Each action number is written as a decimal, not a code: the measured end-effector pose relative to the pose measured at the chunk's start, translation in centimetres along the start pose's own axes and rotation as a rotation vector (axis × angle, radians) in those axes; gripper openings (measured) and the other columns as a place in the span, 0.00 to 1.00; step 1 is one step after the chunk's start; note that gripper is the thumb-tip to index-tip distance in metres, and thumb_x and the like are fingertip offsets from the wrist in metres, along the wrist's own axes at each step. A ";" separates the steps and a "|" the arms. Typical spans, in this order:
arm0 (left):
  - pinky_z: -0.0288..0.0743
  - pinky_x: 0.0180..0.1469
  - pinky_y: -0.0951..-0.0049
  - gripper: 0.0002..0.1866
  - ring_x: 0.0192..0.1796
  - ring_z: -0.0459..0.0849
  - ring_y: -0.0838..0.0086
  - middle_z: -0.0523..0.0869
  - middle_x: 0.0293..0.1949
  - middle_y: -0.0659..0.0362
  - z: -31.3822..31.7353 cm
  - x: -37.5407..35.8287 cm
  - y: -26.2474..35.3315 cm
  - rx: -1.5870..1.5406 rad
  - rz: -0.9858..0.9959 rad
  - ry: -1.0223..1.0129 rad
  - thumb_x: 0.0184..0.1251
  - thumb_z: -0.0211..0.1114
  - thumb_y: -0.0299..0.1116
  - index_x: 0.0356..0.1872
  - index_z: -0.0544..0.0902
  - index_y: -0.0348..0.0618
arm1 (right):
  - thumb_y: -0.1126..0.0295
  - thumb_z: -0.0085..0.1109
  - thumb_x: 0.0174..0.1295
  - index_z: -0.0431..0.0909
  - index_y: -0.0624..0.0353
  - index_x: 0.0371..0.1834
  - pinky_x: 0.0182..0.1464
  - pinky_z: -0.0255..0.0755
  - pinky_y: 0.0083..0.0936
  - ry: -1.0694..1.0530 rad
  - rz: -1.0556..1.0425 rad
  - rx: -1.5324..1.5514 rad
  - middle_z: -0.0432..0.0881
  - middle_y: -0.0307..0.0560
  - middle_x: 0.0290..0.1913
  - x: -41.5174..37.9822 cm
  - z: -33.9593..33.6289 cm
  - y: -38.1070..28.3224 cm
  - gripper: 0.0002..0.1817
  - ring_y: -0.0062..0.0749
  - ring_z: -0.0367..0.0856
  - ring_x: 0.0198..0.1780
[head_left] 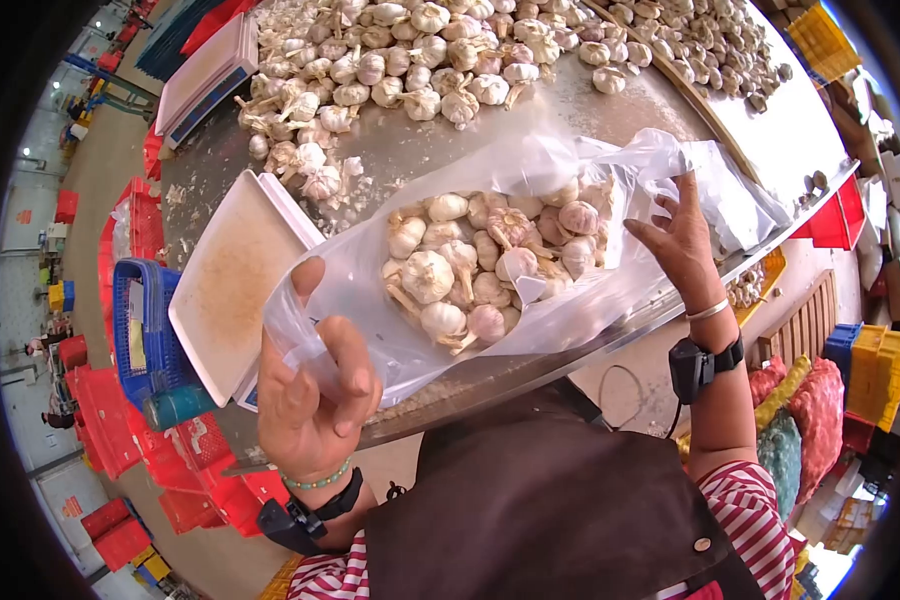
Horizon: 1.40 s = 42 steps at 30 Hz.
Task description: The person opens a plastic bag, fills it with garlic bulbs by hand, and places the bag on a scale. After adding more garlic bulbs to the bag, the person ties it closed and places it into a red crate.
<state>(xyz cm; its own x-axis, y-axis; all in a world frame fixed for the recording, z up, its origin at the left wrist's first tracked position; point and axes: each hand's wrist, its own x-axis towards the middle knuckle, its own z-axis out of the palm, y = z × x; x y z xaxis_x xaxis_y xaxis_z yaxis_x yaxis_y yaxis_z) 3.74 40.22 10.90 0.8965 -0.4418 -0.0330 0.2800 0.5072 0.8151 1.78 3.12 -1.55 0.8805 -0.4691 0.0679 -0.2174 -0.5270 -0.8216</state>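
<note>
A clear plastic bag (360, 265) lies on the metal table, its sides spread around many garlic bulbs (428, 277). My left hand (320, 385) is at the bag's left end, fingers curled around the plastic film, thumb raised at the edge. At the right end, my right hand (682, 240) pinches the bag's upper corner with a fingertip, the other fingers spread in front of the film. A small white piece (530, 288) lies among the bulbs. Left of the bag is a scale with a white tray (235, 280).
Loose garlic (420, 50) is heaped along the table's far side, with smaller bulbs (710, 45) behind a wooden strip (680, 85). Another scale (208, 75) stands at the back left. A blue basket (145, 320) and red crates (105, 415) are on the left.
</note>
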 end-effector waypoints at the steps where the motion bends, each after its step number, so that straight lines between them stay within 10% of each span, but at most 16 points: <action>1: 0.55 0.15 0.83 0.41 0.12 0.66 0.85 0.78 0.29 0.57 0.2 0.0 0.0 -0.004 -0.001 -0.001 0.64 0.64 0.40 0.71 0.49 0.37 | 0.74 0.74 0.46 0.52 0.59 0.69 0.48 0.78 0.31 -0.009 -0.001 -0.090 0.70 0.56 0.60 0.0 -0.1 -0.6 0.48 0.43 0.76 0.54; 16: 0.55 0.14 0.84 0.43 0.13 0.67 0.85 0.77 0.28 0.57 4.2 1.6 -0.5 0.132 -0.020 0.038 0.64 0.65 0.39 0.71 0.48 0.35 | 0.70 0.76 0.38 0.66 0.54 0.65 0.51 0.72 0.33 0.409 -0.379 -0.706 0.77 0.52 0.45 1.6 -0.6 1.6 0.44 0.44 0.77 0.47; 18: 0.54 0.15 0.84 0.42 0.14 0.64 0.85 0.76 0.27 0.59 5.2 2.6 -0.6 0.223 -0.015 0.036 0.63 0.65 0.39 0.70 0.50 0.34 | 0.74 0.73 0.39 0.63 0.52 0.68 0.49 0.73 0.30 0.042 0.069 -0.052 0.77 0.51 0.44 1.6 -0.6 2.9 0.47 0.40 0.78 0.43; 23: 0.52 0.16 0.85 0.38 0.15 0.60 0.87 0.72 0.27 0.62 11.7 7.7 -0.4 0.425 0.038 -0.077 0.64 0.65 0.36 0.68 0.54 0.31 | 0.81 0.65 0.52 0.65 0.66 0.65 0.46 0.72 0.19 0.119 0.059 0.395 0.79 0.41 0.42 1.3 -1.6 5.0 0.34 0.22 0.75 0.41; 34: 0.65 0.21 0.76 0.36 0.20 0.74 0.75 0.77 0.27 0.55 22.2 14.9 -1.4 0.401 0.102 -1.148 0.50 0.64 0.14 0.63 0.64 0.42 | 0.71 0.55 0.66 0.80 0.62 0.41 0.35 0.63 0.10 0.291 0.376 0.924 0.77 0.28 0.31 -2.7 -9.5 11.4 0.07 0.09 0.68 0.31; 37: 0.65 0.31 0.78 0.29 0.26 0.71 0.79 0.76 0.27 0.58 19.2 12.6 -1.7 0.686 -0.279 -0.425 0.54 0.63 0.24 0.59 0.67 0.29 | 0.70 0.55 0.67 0.79 0.60 0.40 0.34 0.61 0.09 0.279 0.431 0.929 0.74 0.26 0.30 -3.7 -9.9 12.7 0.06 0.09 0.67 0.31; 42: 0.57 0.19 0.83 0.28 0.18 0.65 0.83 0.72 0.24 0.60 13.3 11.5 -1.3 0.399 -0.171 -0.193 0.57 0.61 0.25 0.60 0.66 0.32 | 0.72 0.58 0.63 0.78 0.61 0.43 0.38 0.63 0.11 0.238 0.402 0.745 0.75 0.29 0.33 -3.2 -9.5 13.4 0.08 0.12 0.67 0.34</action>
<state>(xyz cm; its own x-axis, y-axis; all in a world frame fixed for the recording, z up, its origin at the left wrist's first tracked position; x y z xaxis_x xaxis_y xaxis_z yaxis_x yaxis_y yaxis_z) 9.15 24.62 17.10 0.7583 -0.6428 -0.1090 0.2307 0.1082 0.9670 -7.95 -9.16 -7.46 0.6669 -0.6992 -0.2578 -0.0876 0.2700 -0.9589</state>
